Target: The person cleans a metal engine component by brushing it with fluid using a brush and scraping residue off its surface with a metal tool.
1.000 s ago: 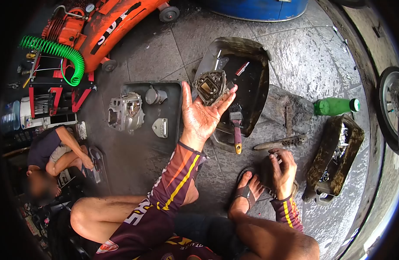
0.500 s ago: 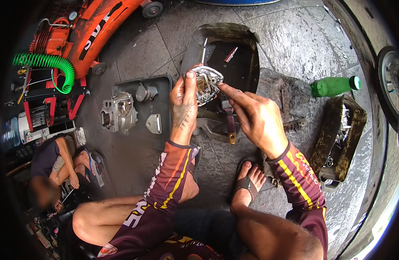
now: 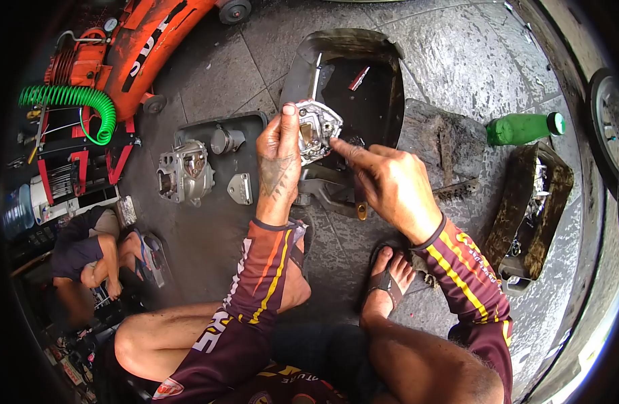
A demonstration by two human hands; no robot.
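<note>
A silver metal engine part (image 3: 317, 132) with an uneven cavity is gripped by my left hand (image 3: 280, 155), thumb along its near side. From the right, my right hand (image 3: 394, 183) reaches over with its index finger stretched out, the tip at the part's right edge. Its other fingers are partly bent, and no object shows in it. Behind the part lies a dark, oily tray (image 3: 389, 101) with a small red object (image 3: 358, 79) inside. The brush-like tool's yellow-tipped handle (image 3: 361, 210) shows below, partly hidden by my right hand.
Another tray (image 3: 254, 121) at left holds a metal casting (image 3: 186, 173), a piston (image 3: 225, 140) and a small plate (image 3: 240, 189). At right are a green bottle (image 3: 521, 128) and a parts container (image 3: 501, 219). A co-worker (image 3: 81, 249) sits far left, near an orange compressor (image 3: 138, 57).
My right hand has come up from beside my foot to the metal part. My left hand has turned from palm-up to gripping the part by its side. The co-worker has bent forward.
</note>
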